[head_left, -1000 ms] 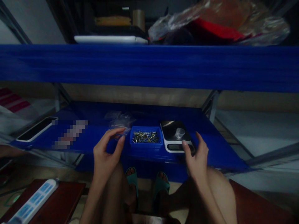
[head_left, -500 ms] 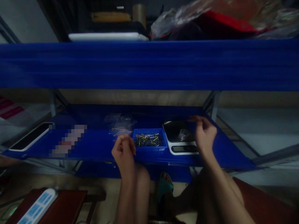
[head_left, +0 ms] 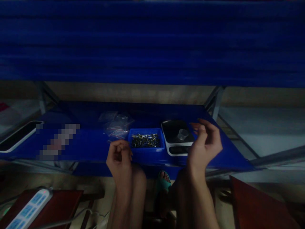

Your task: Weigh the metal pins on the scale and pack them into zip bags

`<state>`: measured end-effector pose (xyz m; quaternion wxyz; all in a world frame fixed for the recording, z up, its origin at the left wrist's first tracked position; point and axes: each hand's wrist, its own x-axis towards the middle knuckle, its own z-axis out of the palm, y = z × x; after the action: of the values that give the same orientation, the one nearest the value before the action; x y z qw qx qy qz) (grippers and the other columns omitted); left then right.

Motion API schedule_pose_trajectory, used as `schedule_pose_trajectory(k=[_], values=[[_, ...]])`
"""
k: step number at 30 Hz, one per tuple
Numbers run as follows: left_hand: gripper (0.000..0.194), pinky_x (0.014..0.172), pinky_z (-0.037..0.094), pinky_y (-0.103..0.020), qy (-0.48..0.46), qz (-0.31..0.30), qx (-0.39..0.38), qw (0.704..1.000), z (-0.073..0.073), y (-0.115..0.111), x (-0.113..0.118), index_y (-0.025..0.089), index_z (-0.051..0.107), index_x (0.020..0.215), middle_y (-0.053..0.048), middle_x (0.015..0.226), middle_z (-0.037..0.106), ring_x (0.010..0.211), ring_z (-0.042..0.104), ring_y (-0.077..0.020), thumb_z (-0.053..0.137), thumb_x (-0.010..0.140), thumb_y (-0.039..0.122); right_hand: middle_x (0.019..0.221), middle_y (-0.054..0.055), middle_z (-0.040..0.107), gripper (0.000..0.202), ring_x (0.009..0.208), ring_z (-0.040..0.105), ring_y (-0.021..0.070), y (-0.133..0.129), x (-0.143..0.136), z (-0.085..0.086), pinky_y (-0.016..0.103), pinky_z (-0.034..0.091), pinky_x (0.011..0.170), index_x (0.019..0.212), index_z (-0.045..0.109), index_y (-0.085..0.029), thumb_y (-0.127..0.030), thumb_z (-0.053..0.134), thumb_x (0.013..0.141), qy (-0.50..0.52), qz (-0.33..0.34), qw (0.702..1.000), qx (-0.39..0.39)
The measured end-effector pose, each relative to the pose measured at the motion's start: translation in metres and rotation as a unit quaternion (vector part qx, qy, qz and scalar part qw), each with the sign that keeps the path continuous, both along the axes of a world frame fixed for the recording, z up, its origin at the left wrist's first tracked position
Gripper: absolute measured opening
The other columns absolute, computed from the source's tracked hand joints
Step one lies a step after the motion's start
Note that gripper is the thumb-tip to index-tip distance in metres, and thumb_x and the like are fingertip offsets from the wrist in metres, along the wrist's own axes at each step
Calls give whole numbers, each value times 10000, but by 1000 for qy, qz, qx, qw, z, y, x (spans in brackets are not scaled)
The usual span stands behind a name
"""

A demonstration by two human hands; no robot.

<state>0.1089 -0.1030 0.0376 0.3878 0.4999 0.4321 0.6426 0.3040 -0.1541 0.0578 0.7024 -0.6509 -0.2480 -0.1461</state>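
My left hand (head_left: pixel 119 156) is loosely curled in front of a blue tray (head_left: pixel 145 149), and nothing shows between its fingers. Inside the tray lie many thin metal pieces (head_left: pixel 145 140), silver and gold in colour, like small screws or pins. On the tray's right stands a digital scale (head_left: pixel 175 127) with a dark top. A small clear plastic cup (head_left: pixel 182 135) sits on the scale. My right hand (head_left: pixel 207 140) hovers at the scale's right side, fingers bent and apart, holding nothing I can see. Clear zip bags (head_left: pixel 118 125) are heaped behind my left hand.
All this stands on a blue shelf (head_left: pixel 83 140) below a higher blue shelf (head_left: pixel 152 47). A white-framed dark device (head_left: pixel 21 135) lies at the left end. A power strip (head_left: pixel 30 208) rests on a brown stool (head_left: pixel 64 203) at lower left. Metal posts flank the shelf.
The view has tipped down, so the upper shelf's contents are out of sight. My right hand's fingers have spread apart from a tighter curl. My left hand remains curled near the tray.
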Motion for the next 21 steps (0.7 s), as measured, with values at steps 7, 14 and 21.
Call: schedule_pose_trajectory(k=[7, 14, 21], values=[[292, 511, 375, -213, 18, -20, 23, 999, -7, 4, -1, 191, 650, 861, 49, 606, 527, 515, 469, -91, 767, 902, 456, 745, 5, 737, 227, 715, 713, 175, 16, -45, 1, 329, 548, 738, 950, 749, -191, -368, 613, 994, 29, 200, 979, -31], [342, 514, 394, -183, -27, -16, 41, 999, -9, 6, 1, 212, 553, 893, 51, 687, 562, 538, 478, -77, 819, 860, 425, 673, -7, 689, 223, 606, 659, 152, 8, -33, 11, 290, 515, 627, 867, 711, -181, -355, 612, 967, 70, 127, 988, 48], [343, 507, 357, -201, -35, -33, 1, 999, -11, 4, 5, 217, 533, 830, 76, 603, 467, 506, 431, -81, 799, 879, 429, 675, -6, 668, 200, 579, 616, 147, 1, -28, 9, 282, 483, 585, 880, 738, -170, -338, 652, 944, 98, 105, 986, 85]])
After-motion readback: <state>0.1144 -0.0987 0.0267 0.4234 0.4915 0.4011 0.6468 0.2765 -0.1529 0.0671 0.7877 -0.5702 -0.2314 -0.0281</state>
